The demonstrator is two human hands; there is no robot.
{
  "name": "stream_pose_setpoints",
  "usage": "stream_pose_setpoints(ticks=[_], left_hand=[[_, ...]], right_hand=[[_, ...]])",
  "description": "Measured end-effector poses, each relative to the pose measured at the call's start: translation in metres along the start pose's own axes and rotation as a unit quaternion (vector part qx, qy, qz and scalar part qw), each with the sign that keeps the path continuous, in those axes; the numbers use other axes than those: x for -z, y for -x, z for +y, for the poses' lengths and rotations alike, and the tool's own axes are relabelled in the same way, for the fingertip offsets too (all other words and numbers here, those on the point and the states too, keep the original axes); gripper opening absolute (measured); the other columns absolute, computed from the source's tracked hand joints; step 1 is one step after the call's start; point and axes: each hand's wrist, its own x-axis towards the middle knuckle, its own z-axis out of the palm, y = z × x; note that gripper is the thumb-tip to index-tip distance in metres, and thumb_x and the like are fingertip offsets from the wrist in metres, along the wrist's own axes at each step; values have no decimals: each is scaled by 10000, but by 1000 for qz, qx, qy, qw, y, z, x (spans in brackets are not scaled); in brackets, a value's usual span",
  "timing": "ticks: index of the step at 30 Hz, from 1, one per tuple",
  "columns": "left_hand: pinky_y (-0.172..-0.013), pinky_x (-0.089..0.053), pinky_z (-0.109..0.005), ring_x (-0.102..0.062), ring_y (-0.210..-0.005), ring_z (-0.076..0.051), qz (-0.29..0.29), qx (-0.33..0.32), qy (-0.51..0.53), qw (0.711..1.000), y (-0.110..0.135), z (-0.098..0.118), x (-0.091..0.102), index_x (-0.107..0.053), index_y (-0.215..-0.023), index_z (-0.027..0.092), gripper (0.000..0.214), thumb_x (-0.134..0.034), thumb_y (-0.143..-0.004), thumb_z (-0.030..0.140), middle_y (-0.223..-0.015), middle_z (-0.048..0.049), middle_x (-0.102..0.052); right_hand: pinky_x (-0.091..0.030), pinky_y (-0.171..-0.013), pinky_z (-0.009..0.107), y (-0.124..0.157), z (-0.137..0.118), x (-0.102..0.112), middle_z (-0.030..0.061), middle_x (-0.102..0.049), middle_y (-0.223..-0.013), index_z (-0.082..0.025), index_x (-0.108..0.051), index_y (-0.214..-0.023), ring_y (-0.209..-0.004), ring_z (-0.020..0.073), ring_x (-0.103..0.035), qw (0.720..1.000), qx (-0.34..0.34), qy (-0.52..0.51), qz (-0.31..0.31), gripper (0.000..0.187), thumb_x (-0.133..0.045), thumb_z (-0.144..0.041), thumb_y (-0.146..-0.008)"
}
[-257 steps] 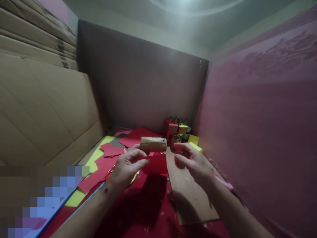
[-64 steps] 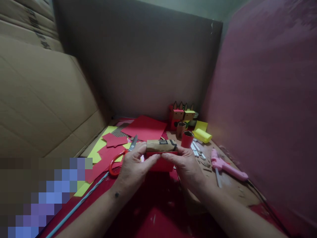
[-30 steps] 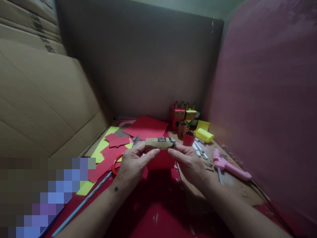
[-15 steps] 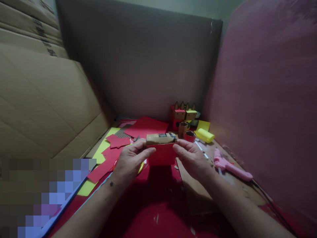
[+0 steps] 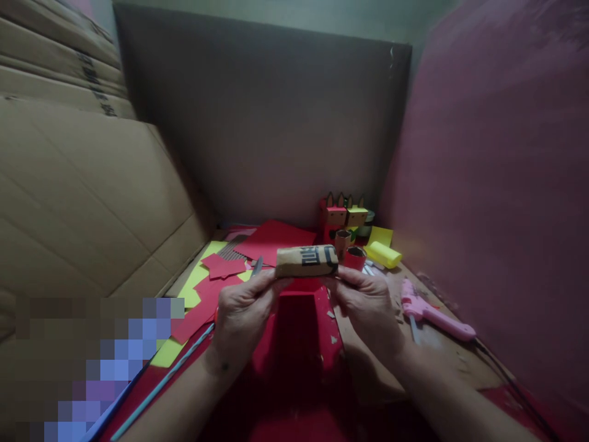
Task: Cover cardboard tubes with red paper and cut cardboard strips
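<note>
Between my two hands is a curved brown cardboard piece [image 5: 294, 263] with dark printed letters, raised above the red surface. My left hand [image 5: 243, 310] pinches its left end between thumb and fingers. At the other end, my right hand [image 5: 370, 307] grips it the same way; the fingertips of both hands are partly hidden. The red paper seen on this piece earlier is mostly out of sight now. Beyond the left fingers, a scissors blade [image 5: 257, 266] shows. Past the right hand stand a red paper tube [image 5: 354, 261] and a brown cardboard tube [image 5: 341, 244].
Red and yellow paper pieces [image 5: 223, 266] lie at the left. Two eared box figures [image 5: 336, 218] stand at the back. A yellow roll [image 5: 384, 255] and a pink glue gun [image 5: 435, 316] with a cord lie at the right. Cardboard [image 5: 92, 202] and a pink wall [image 5: 497, 184] flank the space.
The cardboard piece has tilted, so its printed face shows more and the red paper below it has gone from view. Both hands have turned with it.
</note>
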Motion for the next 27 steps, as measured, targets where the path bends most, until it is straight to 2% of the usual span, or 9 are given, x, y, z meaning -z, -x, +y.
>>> stream_pose_setpoints(ticks=[3, 8, 12, 17, 22, 27], left_hand=[[-495, -430, -204, -510, -493, -101, 2, 48, 65, 997, 0, 5, -3, -744, -789, 230, 128, -700, -675, 264, -529, 54, -623], [-675, -497, -212, -614, -678, -126, 2, 70, 131, 989, -3, 7, -6, -739, -751, 226, 118, -744, -636, 253, -664, 38, -699], [-746, -494, -214, -620, -749, -124, -24, 58, 173, 983, -4, 9, -6, -731, -773, 216, 128, -741, -649, 244, -782, 23, -719], [-757, -485, -199, -615, -783, -117, -80, 43, 169, 981, -8, 10, -4, -705, -790, 199, 90, -700, -701, 206, -830, 15, -707], [-791, -470, -206, -611, -859, -130, -134, 3, 133, 982, -9, 10, -1, -695, -884, 208, 158, -684, -727, 216, -879, 9, -696], [-860, -446, -251, -595, -944, -157, -159, -16, 108, 981, -9, 7, 2, -677, -967, 218, 214, -663, -757, 255, -975, -14, -671]], right_hand=[[-512, -652, 321, 1, -1, -1, -35, -690, -646, -298, -733, -880, -560, 126, -560, 999, -14, -27, -18, 233, -724, -215, -662], [-495, -824, 354, -2, -1, 1, -15, -729, -791, -287, -725, -913, -732, 157, -635, 997, -13, -47, -62, 223, -711, -235, -696], [-480, -840, 370, -5, 3, 2, -1, -728, -816, -258, -735, -847, -804, 181, -638, 994, -17, -79, -75, 173, -735, -236, -675], [-455, -870, 371, -6, 4, 3, 5, -715, -845, -229, -720, -766, -843, 179, -620, 990, -19, -104, -94, 85, -734, -229, -682], [-435, -886, 383, -7, 6, 6, 29, -687, -925, -209, -701, -861, -899, 189, -593, 984, 4, -108, -142, 119, -676, -214, -745], [-381, -953, 402, -8, 7, 7, 44, -653, -1038, -223, -680, -996, -999, 197, -559, 981, 19, -100, -165, 223, -627, -197, -781]])
